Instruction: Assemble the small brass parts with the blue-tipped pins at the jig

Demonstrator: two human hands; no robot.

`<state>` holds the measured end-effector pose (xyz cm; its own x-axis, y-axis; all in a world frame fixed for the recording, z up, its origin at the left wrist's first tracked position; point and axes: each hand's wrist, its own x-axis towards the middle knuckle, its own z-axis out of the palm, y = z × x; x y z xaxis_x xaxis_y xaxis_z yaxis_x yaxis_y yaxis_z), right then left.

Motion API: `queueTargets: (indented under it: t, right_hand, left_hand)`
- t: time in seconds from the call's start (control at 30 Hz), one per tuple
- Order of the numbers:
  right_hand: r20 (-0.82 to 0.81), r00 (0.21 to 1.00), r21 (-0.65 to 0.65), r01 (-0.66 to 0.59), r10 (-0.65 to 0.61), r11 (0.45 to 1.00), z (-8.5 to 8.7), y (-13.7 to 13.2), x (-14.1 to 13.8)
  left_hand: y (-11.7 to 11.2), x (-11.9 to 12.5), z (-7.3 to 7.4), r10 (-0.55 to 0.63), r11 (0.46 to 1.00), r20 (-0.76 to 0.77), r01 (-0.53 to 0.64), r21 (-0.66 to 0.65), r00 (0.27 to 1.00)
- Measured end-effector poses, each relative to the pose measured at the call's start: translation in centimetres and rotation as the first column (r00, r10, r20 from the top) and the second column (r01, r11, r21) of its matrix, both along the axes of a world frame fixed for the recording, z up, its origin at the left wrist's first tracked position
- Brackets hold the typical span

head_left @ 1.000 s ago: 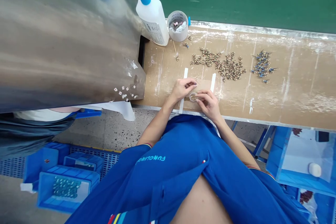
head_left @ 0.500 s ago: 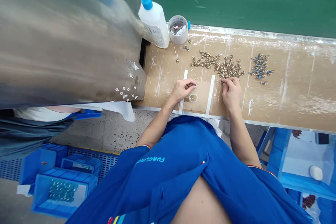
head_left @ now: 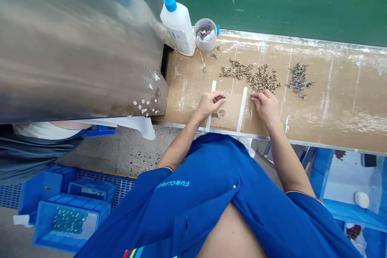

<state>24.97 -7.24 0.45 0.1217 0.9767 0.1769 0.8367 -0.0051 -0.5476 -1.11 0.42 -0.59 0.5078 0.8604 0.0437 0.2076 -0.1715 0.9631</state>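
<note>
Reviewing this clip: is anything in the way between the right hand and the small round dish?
Nothing upright is visible between the right hand and the small round dish; only a white strip crosses that gap, apparently lying flat.

Counter [head_left: 341, 107]: brown. Small parts [head_left: 263, 80]: brassy; second cluster [head_left: 298, 78]: brassy with blue. Tape strips [head_left: 242, 111]: white. Bottle [head_left: 179, 28]: white, blue cap [head_left: 169, 3]. Shirt [head_left: 211, 165]: blue; sleeve trim [head_left: 302, 193] red and yellow. Floor [head_left: 133, 151]: grey, dark-speckled.

A brown-topped counter [head_left: 338, 105] carries 2 white strips [head_left: 242, 109], a heap of brass-coloured pieces [head_left: 263, 79], a blue-and-brass cluster [head_left: 298, 78], a white bottle [head_left: 179, 28] and a round tub [head_left: 207, 46].
</note>
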Motion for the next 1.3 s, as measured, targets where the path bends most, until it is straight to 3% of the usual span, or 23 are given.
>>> queueTargets:
  t: [0.2,0.43,0.57,0.67,0.8,0.97,1.3]
  right_hand:
    - [-0.015,0.998,-0.020,-0.067,0.067,0.998,-0.1,-0.4,0.5]
    - [-0.039,0.999,0.085,-0.012,0.015,0.996,-0.3,0.7,-0.2]
    - [-0.162,0.987,0.105,0.026,-0.008,0.994,0.3,1.0,-2.1]
    - [-0.359,0.933,0.070,0.064,-0.034,0.996,0.5,0.8,-4.7]
    - [-0.612,0.788,0.001,0.078,-0.061,0.997,-0.2,0.8,-7.9]
    - [-0.760,0.639,-0.033,0.140,-0.116,0.990,-1.4,1.0,-9.7]
    - [-0.787,0.606,-0.064,0.107,-0.116,0.992,-1.3,0.8,-10.2]
  left_hand:
    - [0.0,0.0,0.1,0.010,1.000,-0.011,-0.011,-0.021,1.000]
    - [0.0,0.1,-0.1,0.001,1.000,-0.013,0.000,0.024,1.000]
    - [0.0,0.0,0.0,-0.001,0.998,-0.039,0.003,0.057,0.999]
    - [0.0,0.0,0.1,-0.008,0.997,-0.050,0.012,0.073,0.999]
    - [0.1,0.0,0.3,-0.016,0.996,-0.065,0.022,0.092,0.998]
    - [0.1,-0.1,0.3,-0.029,0.994,-0.074,0.037,0.108,0.997]
    - [0.0,0.0,0.4,-0.035,0.990,-0.068,0.044,0.137,0.997]
